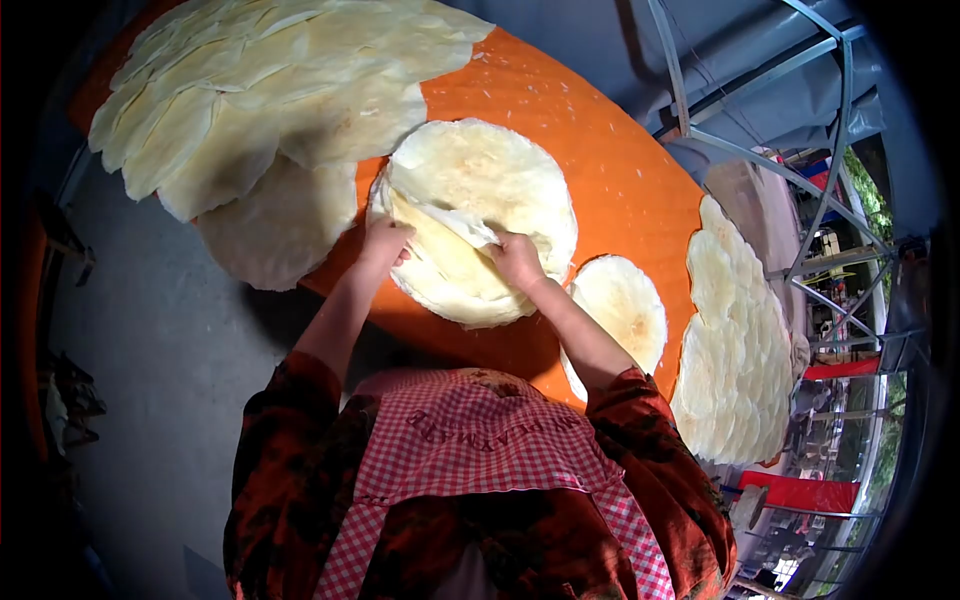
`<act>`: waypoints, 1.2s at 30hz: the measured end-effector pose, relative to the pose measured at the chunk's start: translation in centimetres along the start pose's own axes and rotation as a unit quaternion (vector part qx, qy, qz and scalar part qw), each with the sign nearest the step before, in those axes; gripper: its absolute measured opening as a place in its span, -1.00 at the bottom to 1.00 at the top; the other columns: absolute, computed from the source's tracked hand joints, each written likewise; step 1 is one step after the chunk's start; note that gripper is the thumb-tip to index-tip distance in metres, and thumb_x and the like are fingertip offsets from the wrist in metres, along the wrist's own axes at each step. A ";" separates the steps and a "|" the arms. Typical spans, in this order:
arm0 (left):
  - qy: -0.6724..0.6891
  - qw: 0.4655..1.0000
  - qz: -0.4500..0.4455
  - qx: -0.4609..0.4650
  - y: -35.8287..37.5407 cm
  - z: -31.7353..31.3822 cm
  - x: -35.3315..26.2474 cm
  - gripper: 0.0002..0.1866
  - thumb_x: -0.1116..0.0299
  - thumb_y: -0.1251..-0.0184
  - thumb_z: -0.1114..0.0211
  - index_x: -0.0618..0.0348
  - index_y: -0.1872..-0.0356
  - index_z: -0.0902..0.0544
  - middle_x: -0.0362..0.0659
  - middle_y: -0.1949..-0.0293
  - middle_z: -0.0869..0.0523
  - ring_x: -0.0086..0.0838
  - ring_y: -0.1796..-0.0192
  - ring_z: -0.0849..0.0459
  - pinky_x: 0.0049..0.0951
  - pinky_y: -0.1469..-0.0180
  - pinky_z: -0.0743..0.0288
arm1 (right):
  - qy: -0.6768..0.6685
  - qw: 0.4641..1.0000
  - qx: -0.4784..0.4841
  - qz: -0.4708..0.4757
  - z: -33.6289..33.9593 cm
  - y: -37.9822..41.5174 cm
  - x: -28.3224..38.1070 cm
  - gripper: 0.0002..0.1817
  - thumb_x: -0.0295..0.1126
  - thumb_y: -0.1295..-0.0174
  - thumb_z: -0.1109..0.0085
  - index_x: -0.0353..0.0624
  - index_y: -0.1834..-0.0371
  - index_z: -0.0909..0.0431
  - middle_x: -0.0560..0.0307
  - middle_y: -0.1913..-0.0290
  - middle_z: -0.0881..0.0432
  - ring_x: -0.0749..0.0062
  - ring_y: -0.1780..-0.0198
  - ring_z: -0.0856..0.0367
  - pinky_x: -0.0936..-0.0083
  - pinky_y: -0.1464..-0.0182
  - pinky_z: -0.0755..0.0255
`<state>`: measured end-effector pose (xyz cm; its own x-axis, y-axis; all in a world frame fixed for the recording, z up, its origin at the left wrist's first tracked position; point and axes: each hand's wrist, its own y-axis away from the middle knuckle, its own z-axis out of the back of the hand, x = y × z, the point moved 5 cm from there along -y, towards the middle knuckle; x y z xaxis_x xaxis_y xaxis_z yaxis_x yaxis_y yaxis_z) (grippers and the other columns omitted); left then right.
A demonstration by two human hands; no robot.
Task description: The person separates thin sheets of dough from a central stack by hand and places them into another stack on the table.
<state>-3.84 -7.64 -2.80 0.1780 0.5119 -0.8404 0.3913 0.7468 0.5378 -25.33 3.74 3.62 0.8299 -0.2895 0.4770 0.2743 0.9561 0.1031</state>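
Observation:
A stack of thin round flatbreads [490, 165] lies in front of me on an orange-covered table. The near part of its top flatbread is lifted and folded back, baring a yellowish sheet beneath. At the left side of the stack, my left hand [388, 243] is closed with its fingers pinched at the flatbread's edge. My right hand [515, 262] grips the raised fold near the middle of the stack, knuckles up. Just right of my right forearm lies a single flatbread [622, 305], partly covered by the arm.
Overlapping flatbreads [270, 80] spread across the table's far left, some hanging over its edge. Another overlapping group [735, 350] covers the right end. Orange cloth [600, 130] shows between them. Metal framing [845, 120] stands at the right, and grey floor [160, 330] lies left.

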 end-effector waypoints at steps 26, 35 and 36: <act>0.262 0.964 0.036 -0.015 3.6 -7.0 3.8 -0.56 0.52 -0.27 -0.22 0.14 -0.14 -0.30 -0.05 -0.01 -0.58 -0.25 0.09 -0.69 -0.30 0.14 -0.70 | 0.071 0.990 -0.054 0.105 -3.3 3.8 4.5 -0.22 -0.33 -0.04 -0.25 -0.11 -0.40 -0.20 -0.19 -0.21 -0.48 -0.05 -0.20 -0.48 0.21 -0.25 -0.37; 0.250 0.967 0.048 -0.006 4.3 -7.0 2.8 -0.55 0.32 -0.33 -0.30 0.03 -0.18 -0.35 -0.13 -0.09 -0.53 -0.24 0.02 -0.64 -0.23 0.10 -0.72 | 0.037 0.995 -0.078 0.044 -2.8 2.1 5.2 -0.42 -0.23 -0.15 -0.20 -0.05 -0.29 -0.40 -0.17 0.23 -0.69 0.01 0.24 -0.69 0.21 0.15 -0.57; 0.253 0.967 0.034 0.001 2.7 -7.0 4.3 -0.60 0.34 -0.39 -0.22 0.02 -0.20 -0.36 -0.12 -0.11 -0.52 -0.22 -0.01 -0.63 -0.20 0.08 -0.71 | 0.062 0.995 -0.061 0.051 -3.0 1.7 5.1 -0.44 -0.24 -0.14 -0.19 -0.01 -0.27 -0.43 -0.16 0.19 -0.69 0.02 0.19 -0.68 0.21 0.11 -0.56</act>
<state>-8.37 -0.40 -4.52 -0.2616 0.7025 -0.6618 0.3965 0.7034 0.5899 -19.20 3.71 3.65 0.9082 -0.2015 0.3669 0.2356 0.9705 -0.0502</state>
